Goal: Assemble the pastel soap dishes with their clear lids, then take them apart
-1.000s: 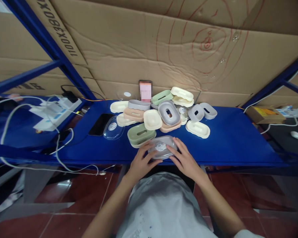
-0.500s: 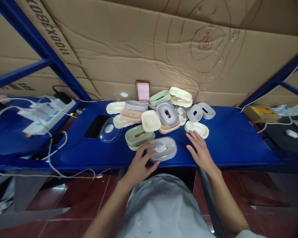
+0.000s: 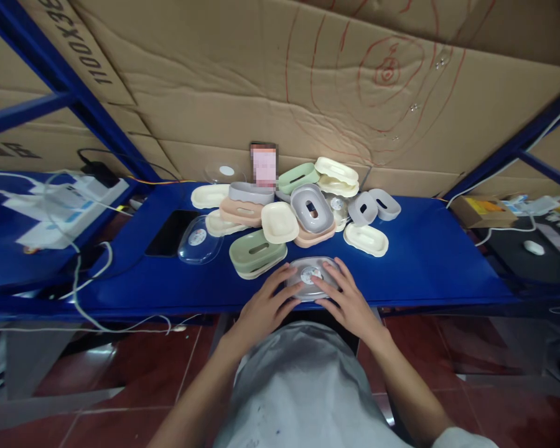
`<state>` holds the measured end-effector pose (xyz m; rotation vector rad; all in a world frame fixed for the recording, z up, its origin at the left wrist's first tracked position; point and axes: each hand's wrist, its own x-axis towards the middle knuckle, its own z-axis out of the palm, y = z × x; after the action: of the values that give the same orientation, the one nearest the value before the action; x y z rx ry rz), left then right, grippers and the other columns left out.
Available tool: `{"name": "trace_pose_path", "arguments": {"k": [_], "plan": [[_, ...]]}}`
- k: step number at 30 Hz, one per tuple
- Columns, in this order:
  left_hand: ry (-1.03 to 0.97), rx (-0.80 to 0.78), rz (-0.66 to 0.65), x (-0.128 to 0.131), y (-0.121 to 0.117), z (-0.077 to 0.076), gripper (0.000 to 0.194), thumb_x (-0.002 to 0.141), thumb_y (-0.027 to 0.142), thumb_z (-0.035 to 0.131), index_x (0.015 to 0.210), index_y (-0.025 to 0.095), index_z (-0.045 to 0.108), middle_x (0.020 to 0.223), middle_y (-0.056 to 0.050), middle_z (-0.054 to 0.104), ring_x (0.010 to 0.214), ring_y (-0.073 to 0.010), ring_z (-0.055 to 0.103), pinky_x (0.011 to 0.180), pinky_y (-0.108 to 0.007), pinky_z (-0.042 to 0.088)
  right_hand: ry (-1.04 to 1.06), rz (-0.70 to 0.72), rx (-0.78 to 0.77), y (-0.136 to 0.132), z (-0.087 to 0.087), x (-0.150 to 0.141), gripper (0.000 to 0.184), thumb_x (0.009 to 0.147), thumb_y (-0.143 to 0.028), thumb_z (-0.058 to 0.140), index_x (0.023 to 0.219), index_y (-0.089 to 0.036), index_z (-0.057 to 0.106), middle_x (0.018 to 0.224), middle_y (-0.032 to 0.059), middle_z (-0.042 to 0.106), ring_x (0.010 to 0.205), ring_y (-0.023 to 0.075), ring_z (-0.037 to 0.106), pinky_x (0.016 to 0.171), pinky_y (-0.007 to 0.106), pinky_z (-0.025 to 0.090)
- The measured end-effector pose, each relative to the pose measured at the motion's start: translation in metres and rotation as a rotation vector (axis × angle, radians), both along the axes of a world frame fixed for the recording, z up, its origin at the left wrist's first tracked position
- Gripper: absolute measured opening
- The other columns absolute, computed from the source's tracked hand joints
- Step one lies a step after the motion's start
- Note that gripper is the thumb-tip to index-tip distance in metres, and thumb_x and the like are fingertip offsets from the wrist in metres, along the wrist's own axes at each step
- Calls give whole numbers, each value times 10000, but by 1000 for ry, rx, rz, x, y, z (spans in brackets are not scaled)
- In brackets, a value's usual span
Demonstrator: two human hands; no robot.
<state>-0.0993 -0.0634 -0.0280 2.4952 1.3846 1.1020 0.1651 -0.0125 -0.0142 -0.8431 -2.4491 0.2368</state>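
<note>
A grey oval box (image 3: 312, 264) under a clear lid with a round white sticker lies near the front edge of the blue table. My left hand (image 3: 267, 302) holds its left end, fingers curved over the lid. From the other side my right hand (image 3: 351, 306) grips the right end, its fingertips on the lid close to the sticker. Just left of and behind the box is a green oval piece with a slot (image 3: 257, 250), resting on a cream one. The fingers partly cover the grey box.
Slotted grey covers (image 3: 312, 214), a peach piece (image 3: 240, 213) and cream trays (image 3: 366, 240) form a loose pile behind. A clear lid (image 3: 200, 239) and a black phone (image 3: 172, 233) lie left. Another phone (image 3: 264, 165) leans against the cardboard (image 3: 205, 81). Cables and a power strip (image 3: 77, 211) stand far left.
My right hand moved off the box to the right, beside the cream tray, then came back onto the lid. My left hand stayed on the box throughout, which shifted slightly.
</note>
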Motion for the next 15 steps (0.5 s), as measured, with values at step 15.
{"name": "trace_pose_path", "arguments": {"k": [15], "plan": [[-12,152,629,-44,9,-3,375,984,290,722,1341,200,650,1477,-200,588,1408,-397,555,1129,-552,458,75,-746,272,1,-23,144,495,1023,-470,649,1467,-253,638,1593,146,536,1505,400,458,1216,668,396]]}}
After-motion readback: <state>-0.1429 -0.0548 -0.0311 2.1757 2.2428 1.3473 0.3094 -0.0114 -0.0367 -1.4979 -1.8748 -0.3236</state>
